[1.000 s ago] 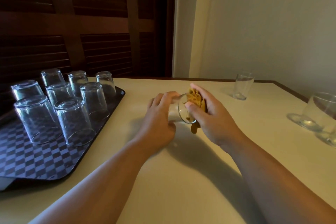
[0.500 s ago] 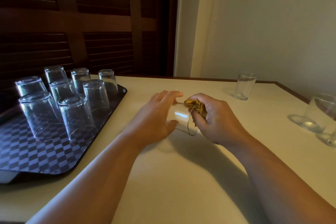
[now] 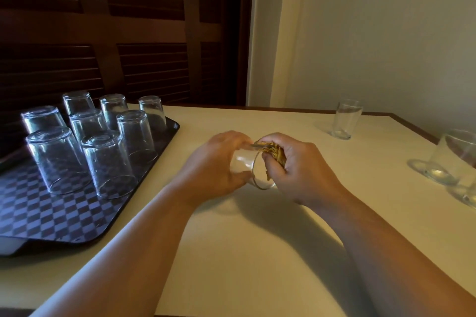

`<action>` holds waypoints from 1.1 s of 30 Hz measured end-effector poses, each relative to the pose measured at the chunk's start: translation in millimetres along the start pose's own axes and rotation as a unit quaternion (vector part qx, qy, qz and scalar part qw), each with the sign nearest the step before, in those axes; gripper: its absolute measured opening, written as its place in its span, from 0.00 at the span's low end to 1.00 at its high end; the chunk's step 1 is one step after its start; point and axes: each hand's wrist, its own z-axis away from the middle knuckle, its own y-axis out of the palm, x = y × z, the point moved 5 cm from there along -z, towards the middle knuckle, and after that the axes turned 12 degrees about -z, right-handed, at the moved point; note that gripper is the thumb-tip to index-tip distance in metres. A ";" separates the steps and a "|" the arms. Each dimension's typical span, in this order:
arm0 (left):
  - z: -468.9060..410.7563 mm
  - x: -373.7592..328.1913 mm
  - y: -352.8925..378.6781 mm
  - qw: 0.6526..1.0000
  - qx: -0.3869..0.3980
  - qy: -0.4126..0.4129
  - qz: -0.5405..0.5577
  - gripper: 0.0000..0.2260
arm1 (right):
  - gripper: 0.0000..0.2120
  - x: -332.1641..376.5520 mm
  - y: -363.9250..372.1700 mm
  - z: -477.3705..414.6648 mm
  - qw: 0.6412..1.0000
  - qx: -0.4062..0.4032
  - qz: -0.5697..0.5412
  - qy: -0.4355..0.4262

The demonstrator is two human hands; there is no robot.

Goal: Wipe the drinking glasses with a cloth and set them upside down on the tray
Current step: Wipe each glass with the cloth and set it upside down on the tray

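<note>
My left hand [image 3: 216, 165] grips the drinking glass [image 3: 244, 162] round its body, fingers curled over the top and thumb underneath. The glass lies on its side, mouth facing right. My right hand [image 3: 301, 170] is curled tight round a bunched yellow-brown cloth [image 3: 274, 152], which is pressed against the top of the rim (how far it goes inside, cannot tell). Both hands meet over the middle of the pale table [image 3: 257, 252]; whether the glass touches the surface, cannot tell. At the table's left edge sits a dark checkered tray [image 3: 51, 219] carrying eight upside-down glasses [image 3: 105, 165], packed close in rows toward its far end, with the near part bare. Well apart on the far right stands an upright glass [image 3: 345, 117] near the wall [image 3: 386, 33]. A second upright glass [image 3: 453, 159] is at the right edge, with another one just beside it, cut off by the frame. Dark louvred shutters [image 3: 116, 33] stand behind the tray.
</note>
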 end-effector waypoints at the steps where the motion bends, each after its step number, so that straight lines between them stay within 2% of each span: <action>1: 1.1 -0.3 0.7 1.000 0.001 -0.005 -0.005 0.25 | 0.07 2.1 0.9 1.8 1.000 -0.003 0.008 -0.025; 2: 1.8 -0.7 0.7 1.000 -0.016 -0.014 -0.019 0.23 | 0.05 2.1 1.2 3.2 1.000 -0.024 -0.004 -0.008; 3: 1.9 -2.6 0.7 0.998 -0.042 -0.022 -0.036 0.22 | 0.03 -3.6 1.0 3.7 0.996 -0.053 -0.050 0.058; 4: 1.8 -5.8 0.3 0.996 -0.069 -0.031 -0.053 0.21 | 0.05 -10.0 5.2 6.3 0.973 -0.071 -0.147 0.161; 5: 1.7 -9.4 0.4 0.993 -0.089 -0.038 -0.068 0.21 | 0.06 -15.7 15.1 11.3 0.924 -0.069 -0.257 0.275; 6: 1.0 -11.1 1.8 0.991 -0.097 -0.044 -0.077 0.21 | 0.07 -16.9 22.1 16.2 0.877 -0.063 -0.321 0.352; 7: 0.4 -11.0 2.9 0.991 -0.097 -0.053 -0.077 0.21 | 0.07 -16.8 24.7 17.3 0.867 -0.054 -0.330 0.370; 8: 0.0 -8.3 3.5 0.992 -0.090 -0.057 -0.065 0.22 | 0.06 -15.8 25.0 16.0 0.888 -0.045 -0.302 0.343; 9: -0.3 -4.8 3.8 0.994 -0.078 -0.052 -0.047 0.24 | 0.06 -15.1 21.7 13.0 0.929 -0.047 -0.238 0.281; 10: -0.7 -1.0 3.8 0.997 -0.061 -0.034 -0.023 0.27 | 0.05 -10.6 14.2 8.8 0.969 -0.056 -0.152 0.189; 11: -0.6 2.7 4.3 0.999 -0.040 -0.008 0.003 0.29 | 0.04 -4.2 7.3 5.5 0.991 -0.055 -0.076 0.091; 13: 1.2 6.1 3.8 0.999 -0.015 0.024 0.033 0.28 | 0.06 2.3 3.4 2.7 0.999 -0.038 -0.001 -0.030; 14: 1.9 5.4 2.9 0.999 -0.016 0.019 0.025 0.26 | 0.06 1.4 4.2 4.3 0.999 -0.043 -0.015 -0.026; 15: 2.3 3.4 1.8 1.000 -0.028 0.006 0.009 0.24 | 0.05 -1.9 4.8 6.0 0.996 -0.058 -0.058 0.028; 16: 2.4 1.1 0.9 0.999 -0.046 -0.009 -0.014 0.23 | 0.05 -7.4 9.6 9.3 0.975 -0.073 -0.161 0.134; 18: 0.6 -5.4 0.0 0.994 -0.083 -0.023 -0.064 0.21 | 0.05 -12.8 30.9 21.4 0.851 -0.074 -0.376 0.358; 19: -0.5 -7.0 0.6 0.992 -0.096 -0.023 -0.074 0.20 | 0.05 -14.3 35.6 22.8 0.820 -0.071 -0.403 0.400; 20: -1.3 -6.8 -0.1 0.992 -0.105 -0.021 -0.074 0.21 | 0.05 -13.8 35.7 21.3 0.830 -0.064 -0.388 0.395; 21: -1.7 -3.9 -0.6 0.992 -0.104 -0.020 -0.063 0.22 | 0.05 -13.0 32.4 17.6 0.866 -0.058 -0.349 0.354; 23: -1.8 3.4 -0.1 0.997 -0.067 -0.009 -0.030 0.27 | 0.05 -9.5 14.0 6.9 0.965 -0.063 -0.179 0.182; 24: -1.3 6.2 1.7 0.999 -0.042 0.007 -0.018 0.28 | 0.05 -5.8 7.1 3.1 0.991 -0.046 -0.087 0.091; 25: -0.1 7.4 3.8 0.999 -0.027 0.024 -0.008 0.27 | 0.06 -3.7 5.1 1.6 0.999 -0.026 -0.028 0.030; 26: 1.3 6.9 4.2 0.999 -0.025 0.033 -0.003 0.25 | 0.07 -3.7 5.0 2.5 0.999 -0.021 -0.022 0.008; 27: 2.5 5.7 3.6 0.999 -0.035 0.029 -0.005 0.23 | 0.06 -5.0 6.4 4.4 0.998 -0.034 -0.043 0.027; 28: 2.9 3.3 2.4 0.998 -0.054 0.018 -0.013 0.21 | 0.05 -7.4 7.2 6.5 0.989 -0.059 -0.104 0.091; 29: 2.7 0.4 0.9 0.996 -0.078 0.004 -0.031 0.20 | 0.04 -11.0 13.2 10.7 0.952 -0.080 -0.222 0.196; 30: 2.1 -2.6 -0.3 0.994 -0.096 -0.009 -0.055 0.20 | 0.05 -11.9 25.0 17.0 0.880 -0.084 -0.351 0.310; 31: 1.3 -4.4 -0.4 0.991 -0.109 -0.018 -0.073 0.20 | 0.05 -11.2 33.7 21.6 0.814 -0.080 -0.426 0.386; 32: 0.5 -4.3 0.0 0.990 -0.115 -0.024 -0.080 0.20 | 0.06 -11.3 36.8 22.3 0.795 -0.070 -0.441 0.411; 33: 0.1 -2.0 0.9 0.991 -0.111 -0.028 -0.076 0.21 | 0.06 -12.5 36.6 20.7 0.819 -0.055 -0.408 0.399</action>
